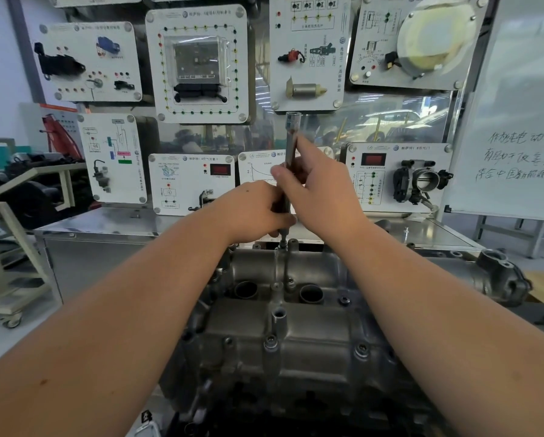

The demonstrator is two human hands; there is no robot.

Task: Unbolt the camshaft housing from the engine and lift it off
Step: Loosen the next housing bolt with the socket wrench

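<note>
Upright, both hands (295,200) gripping wrench (292,137), housing (295,326) below

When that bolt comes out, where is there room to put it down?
The steel bench top left of the hands, in front of the white display panels, looks bare. So does its far right part, apart from a small bolt. The engine housing is crowded with bolts and holes, and both hands grip the long tool.

Both hands grip an upright socket driver (291,159). The left hand (251,212) holds low, the right hand (321,190) higher. Its tip meets the camshaft housing's (295,326) far edge.
</note>
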